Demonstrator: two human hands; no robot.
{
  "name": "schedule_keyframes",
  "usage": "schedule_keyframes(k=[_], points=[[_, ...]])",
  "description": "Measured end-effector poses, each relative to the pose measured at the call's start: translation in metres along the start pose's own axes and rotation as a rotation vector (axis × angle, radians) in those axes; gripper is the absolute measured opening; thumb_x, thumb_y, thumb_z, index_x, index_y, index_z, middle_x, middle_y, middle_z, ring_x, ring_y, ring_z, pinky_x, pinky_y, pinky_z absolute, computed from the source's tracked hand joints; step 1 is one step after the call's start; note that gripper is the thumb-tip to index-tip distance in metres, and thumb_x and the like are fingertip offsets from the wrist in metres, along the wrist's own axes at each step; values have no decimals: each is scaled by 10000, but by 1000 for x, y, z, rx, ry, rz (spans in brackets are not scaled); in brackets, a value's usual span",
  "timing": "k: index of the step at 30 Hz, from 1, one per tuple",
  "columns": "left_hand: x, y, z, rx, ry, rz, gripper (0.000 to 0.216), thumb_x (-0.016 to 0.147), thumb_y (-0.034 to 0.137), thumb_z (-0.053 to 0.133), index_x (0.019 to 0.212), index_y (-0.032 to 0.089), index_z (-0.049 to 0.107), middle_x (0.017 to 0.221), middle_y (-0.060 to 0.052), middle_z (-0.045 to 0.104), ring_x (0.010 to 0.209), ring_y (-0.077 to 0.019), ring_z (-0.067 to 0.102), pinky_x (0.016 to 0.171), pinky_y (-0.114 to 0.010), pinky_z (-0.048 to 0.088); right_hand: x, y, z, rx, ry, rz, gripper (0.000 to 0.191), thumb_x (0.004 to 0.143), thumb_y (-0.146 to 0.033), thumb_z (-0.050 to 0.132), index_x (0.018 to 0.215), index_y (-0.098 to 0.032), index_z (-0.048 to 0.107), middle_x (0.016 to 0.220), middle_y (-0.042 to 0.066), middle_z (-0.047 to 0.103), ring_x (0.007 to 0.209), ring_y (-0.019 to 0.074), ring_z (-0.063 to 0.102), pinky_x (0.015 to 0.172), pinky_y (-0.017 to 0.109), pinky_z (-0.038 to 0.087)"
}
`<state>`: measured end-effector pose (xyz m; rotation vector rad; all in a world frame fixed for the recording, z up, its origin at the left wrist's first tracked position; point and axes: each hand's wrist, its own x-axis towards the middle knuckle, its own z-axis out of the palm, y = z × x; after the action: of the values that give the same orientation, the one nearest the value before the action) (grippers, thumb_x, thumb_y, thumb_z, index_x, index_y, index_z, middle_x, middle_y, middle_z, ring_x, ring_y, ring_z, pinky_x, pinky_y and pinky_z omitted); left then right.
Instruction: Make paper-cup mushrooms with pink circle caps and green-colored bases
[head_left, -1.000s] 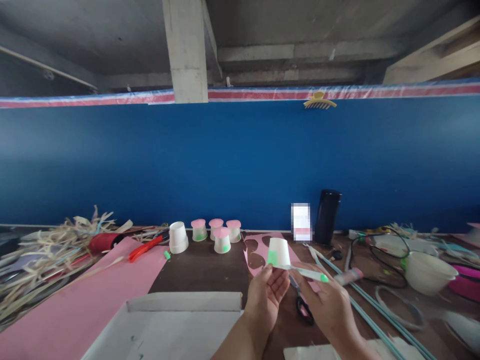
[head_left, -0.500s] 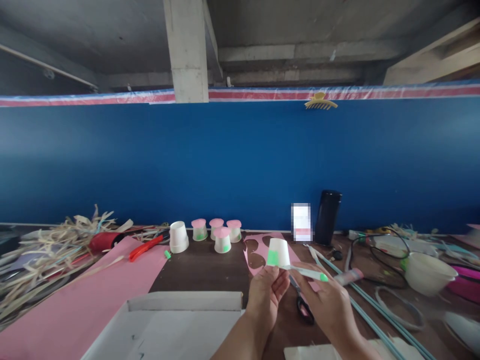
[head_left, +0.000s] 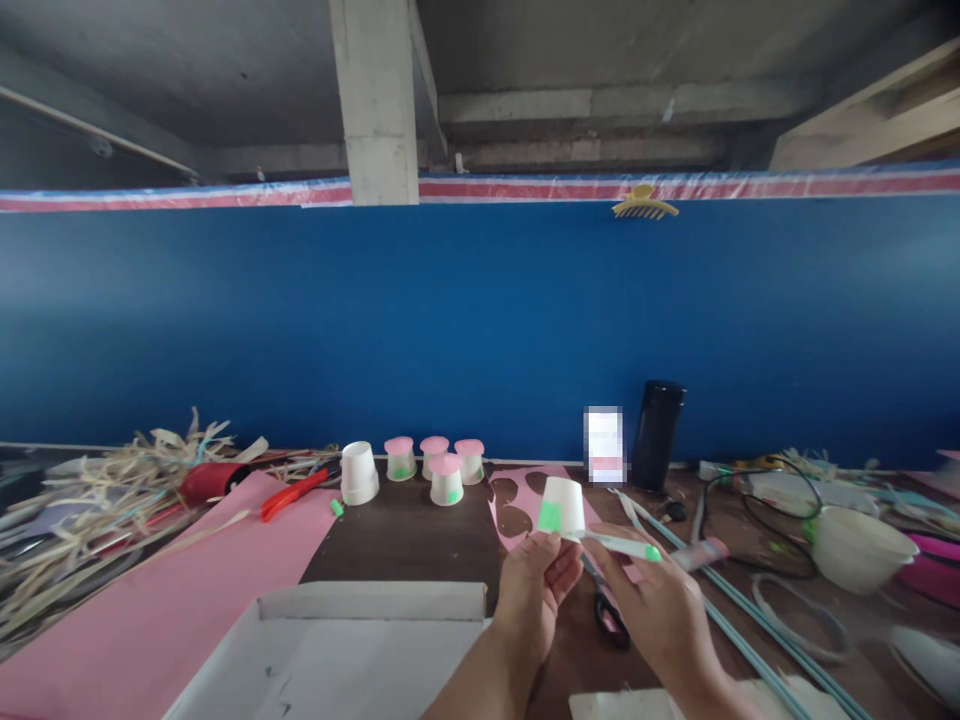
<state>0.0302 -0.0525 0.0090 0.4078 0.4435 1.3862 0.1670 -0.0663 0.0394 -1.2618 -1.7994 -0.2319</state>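
Note:
My left hand (head_left: 536, 590) grips a small white paper cup (head_left: 568, 505), turned upside down, by its lower rim. A bright green patch covers the left part of the cup's side. In my right hand (head_left: 660, 610) is a white marker (head_left: 615, 544) with a green rear end, its other end against the cup near the rim. The marker's tip is hidden from view. A loose green cap (head_left: 337, 508) lies on the pink paper to the left. Farther back stand several cups with pink paper tops (head_left: 447, 482) and green patches, beside a stack of plain white cups (head_left: 359, 474).
Black-handled scissors (head_left: 611, 622) lie beneath my hands, near pink paper with round cutouts (head_left: 517, 525). An open white box (head_left: 360, 660) sits in front. Red-handled pliers (head_left: 296, 492) rest at left. A black bottle (head_left: 658, 435), blue sticks (head_left: 750, 620) and a white bowl (head_left: 859, 548) are at right.
The whole view has shifted very slightly. Both hands, the cup and the marker keep almost the same positions.

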Motion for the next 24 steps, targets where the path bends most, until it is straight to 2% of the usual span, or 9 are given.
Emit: schedule_keyframes(k=[5,11,18,24], points=[[0,0,0,5,8,-8,195,697,241,730,802,111,630,836,-110,697,837,-197,667,812,-305,503,0,2,1,4,8,-9,264,864,-409,507,937,-236,692,944,42,723,892,199,673,777,278,516],[1,0,0,-17,21,-19,175,688,224,735,775,120,625,820,-106,701,821,-195,669,813,-308,506,0,1,-1,-12,11,-8,250,858,-408,515,882,-242,700,888,26,730,836,191,683,756,267,518],[0,1,2,-45,32,-34,169,684,210,741,768,116,629,795,-96,701,806,-191,674,798,-298,514,1,0,0,15,5,6,258,858,-409,521,959,-241,688,968,31,717,896,191,666,765,265,511],[-1,1,2,-71,10,-19,152,697,207,732,765,112,634,781,-85,698,792,-177,671,806,-294,516,1,-2,-2,9,-3,3,234,849,-415,530,882,-258,700,867,5,732,815,182,683,727,254,513]])
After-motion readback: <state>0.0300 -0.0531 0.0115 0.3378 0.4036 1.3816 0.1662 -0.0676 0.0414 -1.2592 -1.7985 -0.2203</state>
